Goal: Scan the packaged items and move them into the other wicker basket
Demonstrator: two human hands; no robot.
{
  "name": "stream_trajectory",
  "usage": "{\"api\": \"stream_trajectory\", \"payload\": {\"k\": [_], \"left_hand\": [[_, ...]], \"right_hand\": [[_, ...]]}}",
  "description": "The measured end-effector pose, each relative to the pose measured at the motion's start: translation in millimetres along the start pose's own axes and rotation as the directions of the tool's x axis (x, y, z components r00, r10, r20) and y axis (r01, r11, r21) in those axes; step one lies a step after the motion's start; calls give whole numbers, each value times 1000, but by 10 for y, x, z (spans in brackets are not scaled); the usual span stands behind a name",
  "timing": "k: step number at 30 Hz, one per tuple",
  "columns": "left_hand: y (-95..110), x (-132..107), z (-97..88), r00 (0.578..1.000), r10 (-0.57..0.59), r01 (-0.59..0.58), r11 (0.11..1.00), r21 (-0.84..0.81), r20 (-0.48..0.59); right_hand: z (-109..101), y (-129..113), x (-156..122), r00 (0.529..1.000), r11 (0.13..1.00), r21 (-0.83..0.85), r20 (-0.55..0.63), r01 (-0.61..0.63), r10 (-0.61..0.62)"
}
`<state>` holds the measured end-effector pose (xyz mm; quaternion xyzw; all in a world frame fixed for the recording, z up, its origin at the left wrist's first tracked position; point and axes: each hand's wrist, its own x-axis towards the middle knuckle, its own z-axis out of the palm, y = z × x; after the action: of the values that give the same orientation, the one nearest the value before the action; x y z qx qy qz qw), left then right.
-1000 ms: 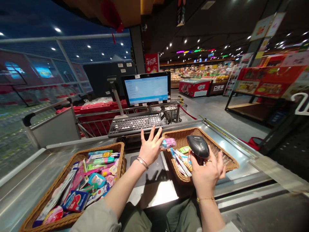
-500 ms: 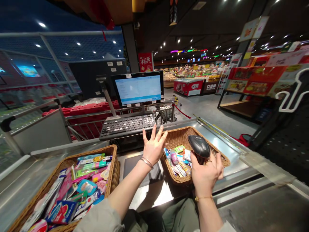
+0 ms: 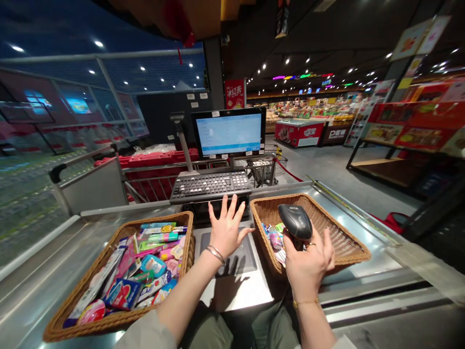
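My left hand point(image 3: 225, 234) is open, its fingers spread in the air above the dark scale plate point(image 3: 241, 259) set in the counter. It holds nothing. My right hand point(image 3: 308, 259) is wrapped around the handle of a black barcode scanner point(image 3: 295, 220), held over the right wicker basket point(image 3: 339, 230). Several small packaged goods point(image 3: 275, 240) lie in that basket, partly hidden behind the scanner and hand. The left wicker basket point(image 3: 189, 237) is filled with toothbrush packs, soap boxes and other small packets point(image 3: 154, 266).
A black keyboard point(image 3: 214, 184) sits at the back of the counter, below a lit monitor point(image 3: 230, 133). Metal rails, a shopping cart point(image 3: 263, 169) and red crates point(image 3: 156, 162) stand behind. Stacked boxes point(image 3: 421, 118) fill a shelf at the right. The metal counter point(image 3: 378, 257) runs both ways.
My view has turned to the left. My left hand has moved from the right basket's edge toward the scale plate. The scanner has shifted left over the right basket, still in my right hand.
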<state>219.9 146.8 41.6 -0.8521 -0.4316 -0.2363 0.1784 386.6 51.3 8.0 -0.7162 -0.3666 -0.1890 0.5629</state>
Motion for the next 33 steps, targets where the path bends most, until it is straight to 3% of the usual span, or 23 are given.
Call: {"api": "stream_trajectory", "payload": {"k": [11,20,27,33], "left_hand": [[-385,-434,-166,993,-112,110,993,48,38],[-861,-842,-334,979,-200,194,974,114,48],[-1272,-1206,-421,960,-273,254,944,209,67],[-1456,-1417,-418,939,-325,290,925,245,114]], "right_hand": [[168,-368,-283,984,987,115,121,116,-130],[328,-574,-545,948,962,187,213,197,-235],[390,-750,-712,932,959,208,269,190,-243],[445,-833,-841,923,959,211,295,191,-248]]}}
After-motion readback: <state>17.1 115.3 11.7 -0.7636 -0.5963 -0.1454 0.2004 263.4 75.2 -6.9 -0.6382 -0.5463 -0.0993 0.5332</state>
